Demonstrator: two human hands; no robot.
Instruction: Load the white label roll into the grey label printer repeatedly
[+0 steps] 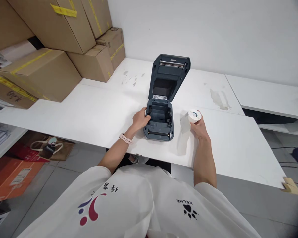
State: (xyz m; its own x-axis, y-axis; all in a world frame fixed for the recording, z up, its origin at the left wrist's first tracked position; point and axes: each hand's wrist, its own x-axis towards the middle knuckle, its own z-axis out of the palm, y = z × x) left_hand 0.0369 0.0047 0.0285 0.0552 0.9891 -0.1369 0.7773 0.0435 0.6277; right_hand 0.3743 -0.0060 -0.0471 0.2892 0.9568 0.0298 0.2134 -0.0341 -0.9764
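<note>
A dark grey label printer stands on the white table with its lid swung up and the empty roll bay showing. My left hand rests against the printer's left side, fingers curled onto its edge. My right hand is just right of the printer and grips a white paper roll. A loose strip of the roll's paper hangs down onto the table.
Stacked cardboard boxes with yellow tape fill the table's far left. A second white table adjoins on the right. Orange boxes and a bag lie on the floor to the left.
</note>
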